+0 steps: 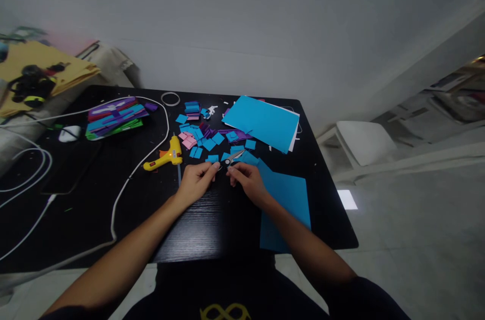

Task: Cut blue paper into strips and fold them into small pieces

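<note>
Where the table [204,239] begins: a dark shirt [182,292] with a yellow emblem sits just below its near edge, and both forearms reach over the black top.
Near right sheet: a large blue sheet [290,196] lies flat, partly under the right forearm.
Left hand: the left hand [197,181] has its fingers curled in and its thumb laid toward them, beside the scissors' handle end.
Right hand: the right hand [246,178] is also curled, thumb and fingertips by the handle end; how firmly either grips, I cannot tell.
Scissors: the scissors [232,158] are between the hands, blades pointing away and to the right.
Glue gun: a yellow glue gun [166,156] lies left of the cut pieces, beyond the left hand.
Cut pieces: blue squares [209,144], pink squares [188,140] and purple scraps lie loosely heaped beyond the scissors.
Left side: a white cable [167,123] curves past a multicoloured bundle [115,117].
Far sheets: another blue sheet [263,123] covers white paper [294,137].
Behind: a pale wall [227,17].
</note>
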`<state>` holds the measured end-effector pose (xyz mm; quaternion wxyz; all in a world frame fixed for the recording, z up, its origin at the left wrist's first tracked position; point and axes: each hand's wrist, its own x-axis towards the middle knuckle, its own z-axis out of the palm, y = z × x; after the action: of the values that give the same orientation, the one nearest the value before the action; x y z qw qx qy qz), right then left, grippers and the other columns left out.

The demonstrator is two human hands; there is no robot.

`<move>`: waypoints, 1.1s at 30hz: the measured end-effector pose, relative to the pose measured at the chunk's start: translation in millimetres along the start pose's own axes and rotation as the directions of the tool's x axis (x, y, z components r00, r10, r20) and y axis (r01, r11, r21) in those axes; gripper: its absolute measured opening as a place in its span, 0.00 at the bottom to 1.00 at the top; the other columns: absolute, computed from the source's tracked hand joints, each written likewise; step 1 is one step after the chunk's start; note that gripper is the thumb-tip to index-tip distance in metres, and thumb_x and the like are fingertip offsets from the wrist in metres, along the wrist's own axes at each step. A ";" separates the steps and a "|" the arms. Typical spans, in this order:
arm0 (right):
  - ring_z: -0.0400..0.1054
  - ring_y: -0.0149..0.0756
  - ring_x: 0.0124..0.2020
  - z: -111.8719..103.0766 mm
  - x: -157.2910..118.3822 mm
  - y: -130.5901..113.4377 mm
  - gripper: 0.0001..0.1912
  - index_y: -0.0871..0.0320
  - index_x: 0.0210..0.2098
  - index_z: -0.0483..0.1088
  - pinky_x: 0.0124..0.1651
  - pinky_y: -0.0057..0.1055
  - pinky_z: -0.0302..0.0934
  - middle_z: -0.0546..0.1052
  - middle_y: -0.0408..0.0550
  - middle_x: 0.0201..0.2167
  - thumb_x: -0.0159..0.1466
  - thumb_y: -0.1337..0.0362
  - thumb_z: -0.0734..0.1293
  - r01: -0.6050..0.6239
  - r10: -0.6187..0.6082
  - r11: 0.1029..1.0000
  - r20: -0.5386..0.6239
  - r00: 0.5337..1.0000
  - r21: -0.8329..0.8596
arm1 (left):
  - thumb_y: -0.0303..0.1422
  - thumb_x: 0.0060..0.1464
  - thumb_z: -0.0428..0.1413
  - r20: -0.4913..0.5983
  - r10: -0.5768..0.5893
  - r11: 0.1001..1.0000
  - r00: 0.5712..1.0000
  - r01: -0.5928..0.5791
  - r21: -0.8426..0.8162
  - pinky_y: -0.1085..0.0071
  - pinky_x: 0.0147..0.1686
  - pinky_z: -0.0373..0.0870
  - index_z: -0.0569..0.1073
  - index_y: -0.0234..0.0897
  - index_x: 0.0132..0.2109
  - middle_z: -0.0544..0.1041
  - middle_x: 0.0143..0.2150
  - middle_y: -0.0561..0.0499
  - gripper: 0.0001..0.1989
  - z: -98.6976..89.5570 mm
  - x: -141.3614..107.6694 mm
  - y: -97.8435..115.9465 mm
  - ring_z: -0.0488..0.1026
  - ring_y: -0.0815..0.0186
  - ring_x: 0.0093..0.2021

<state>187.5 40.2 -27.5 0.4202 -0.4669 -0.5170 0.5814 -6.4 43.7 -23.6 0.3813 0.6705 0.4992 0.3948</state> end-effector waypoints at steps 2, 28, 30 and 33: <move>0.67 0.35 0.25 -4.1 -0.9 -8.0 0.19 0.52 0.28 0.75 0.35 0.37 0.68 0.73 0.41 0.21 0.63 0.44 0.72 0.007 -0.007 1.000 -0.021 1.000 0.014 | 0.44 0.67 0.53 0.018 0.028 0.999 0.999 -0.029 0.046 0.73 0.23 0.58 0.70 0.37 0.22 0.64 0.16 0.57 0.26 0.5 -0.5 0.8 0.62 0.71 0.19; 0.40 0.53 0.79 -103.8 -67.8 -25.8 0.45 0.56 0.76 0.50 0.77 0.50 0.46 0.49 0.57 0.78 0.66 0.58 0.71 -0.242 0.253 0.418 -0.144 0.957 -0.876 | 0.44 0.68 0.50 0.111 0.208 0.959 0.972 -0.225 0.174 0.73 0.26 0.51 0.61 0.37 0.22 0.57 0.19 0.58 0.26 11.2 5.5 -7.7 0.57 0.72 0.21; 0.49 0.53 0.77 -107.8 -62.8 -25.1 0.42 0.55 0.76 0.51 0.75 0.51 0.51 0.56 0.58 0.76 0.66 0.60 0.69 -0.213 0.197 0.433 -0.139 0.971 -0.876 | 0.43 0.68 0.50 0.110 0.208 0.958 0.972 -0.226 0.178 0.73 0.26 0.51 0.61 0.37 0.22 0.58 0.19 0.58 0.26 11.0 6.1 -9.4 0.57 0.73 0.21; 0.58 0.54 0.73 -109.9 -59.6 -25.4 0.39 0.55 0.75 0.54 0.72 0.52 0.56 0.63 0.58 0.73 0.67 0.63 0.69 -0.160 0.135 0.443 -0.111 0.985 -0.882 | 0.43 0.68 0.50 0.109 0.208 0.958 0.972 -0.225 0.179 0.73 0.26 0.51 0.61 0.37 0.22 0.57 0.19 0.59 0.26 11.1 5.9 -11.0 0.57 0.73 0.21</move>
<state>307.6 8.0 1.0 0.0697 -0.6671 -0.6962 0.2556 0.8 50.5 -37.1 0.2917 0.7714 0.4407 0.3543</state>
